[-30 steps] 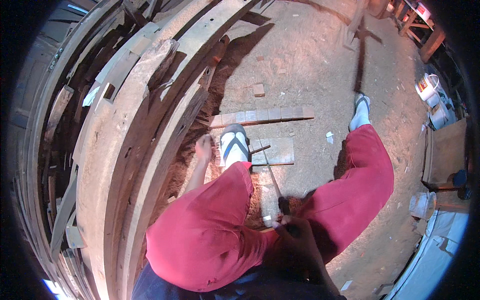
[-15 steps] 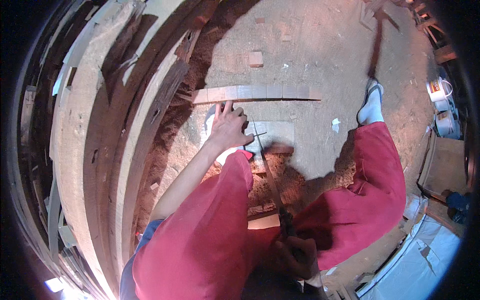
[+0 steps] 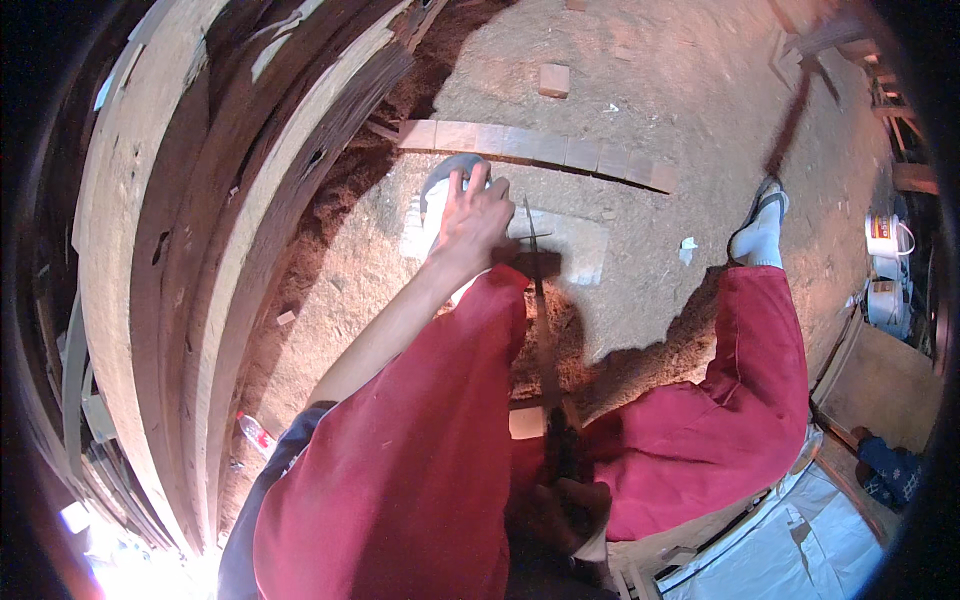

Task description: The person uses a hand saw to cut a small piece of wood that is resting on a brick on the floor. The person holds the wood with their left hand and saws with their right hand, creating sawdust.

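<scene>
My left hand (image 3: pixel 474 222) reaches over my left foot in its grey sandal (image 3: pixel 452 172). Its fingers are apart and slightly bent, with nothing visible in them. Just beyond lies a row of square wooden blocks (image 3: pixel 532 146) set end to end on the ground. In the shadow between my red-trousered legs, my right hand (image 3: pixel 572 512) is closed round the dark handle of a long, narrow-bladed tool (image 3: pixel 546 345). Its thin tip points away from me, beside my left hand, and a small thin crosspiece shows near that end. Whether the blade has teeth is unclear.
A loose wooden block (image 3: pixel 554 80) lies past the row. Long timber beams (image 3: pixel 130 240) are stacked along the left, with a plastic bottle (image 3: pixel 256 434) near their lower end. White buckets (image 3: pixel 884 236) stand at the right. Someone's patterned sleeve (image 3: pixel 888 470) shows at the right edge.
The view has shifted, so the block row sits higher and slants. My left hand has drawn away from the row, over my foot. My right hand keeps its grip on the tool.
</scene>
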Available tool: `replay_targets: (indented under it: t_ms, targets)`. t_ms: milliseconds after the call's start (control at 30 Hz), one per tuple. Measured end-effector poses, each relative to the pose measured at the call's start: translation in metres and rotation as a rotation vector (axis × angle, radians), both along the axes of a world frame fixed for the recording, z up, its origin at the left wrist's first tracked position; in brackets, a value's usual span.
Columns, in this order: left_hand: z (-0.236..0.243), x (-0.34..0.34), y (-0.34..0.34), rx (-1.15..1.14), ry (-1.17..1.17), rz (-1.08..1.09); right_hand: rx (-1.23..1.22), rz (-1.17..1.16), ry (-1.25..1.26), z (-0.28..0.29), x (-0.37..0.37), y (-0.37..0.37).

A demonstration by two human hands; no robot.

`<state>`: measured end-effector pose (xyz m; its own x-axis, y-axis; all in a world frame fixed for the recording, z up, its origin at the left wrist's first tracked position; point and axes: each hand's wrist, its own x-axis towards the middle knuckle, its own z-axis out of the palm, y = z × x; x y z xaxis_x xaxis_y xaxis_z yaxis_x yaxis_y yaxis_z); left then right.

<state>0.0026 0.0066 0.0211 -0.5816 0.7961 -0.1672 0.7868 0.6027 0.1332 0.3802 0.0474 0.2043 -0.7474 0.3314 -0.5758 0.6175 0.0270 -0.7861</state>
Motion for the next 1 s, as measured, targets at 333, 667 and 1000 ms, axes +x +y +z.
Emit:
replay_targets:
  t_ms: [333,667,1000]
  targets:
    - [0.014,-0.02,0.006,0.038,-0.158,0.094,-0.029,-0.011,0.061,-0.002,-0.015,0.006]
    - [0.008,-0.02,0.009,-0.035,-0.041,-0.072,-0.031,-0.093,0.15,0.0,-0.027,-0.006]
    - [0.002,-0.015,0.011,0.022,0.007,-0.012,-0.015,0.106,0.134,-0.012,-0.034,0.008]
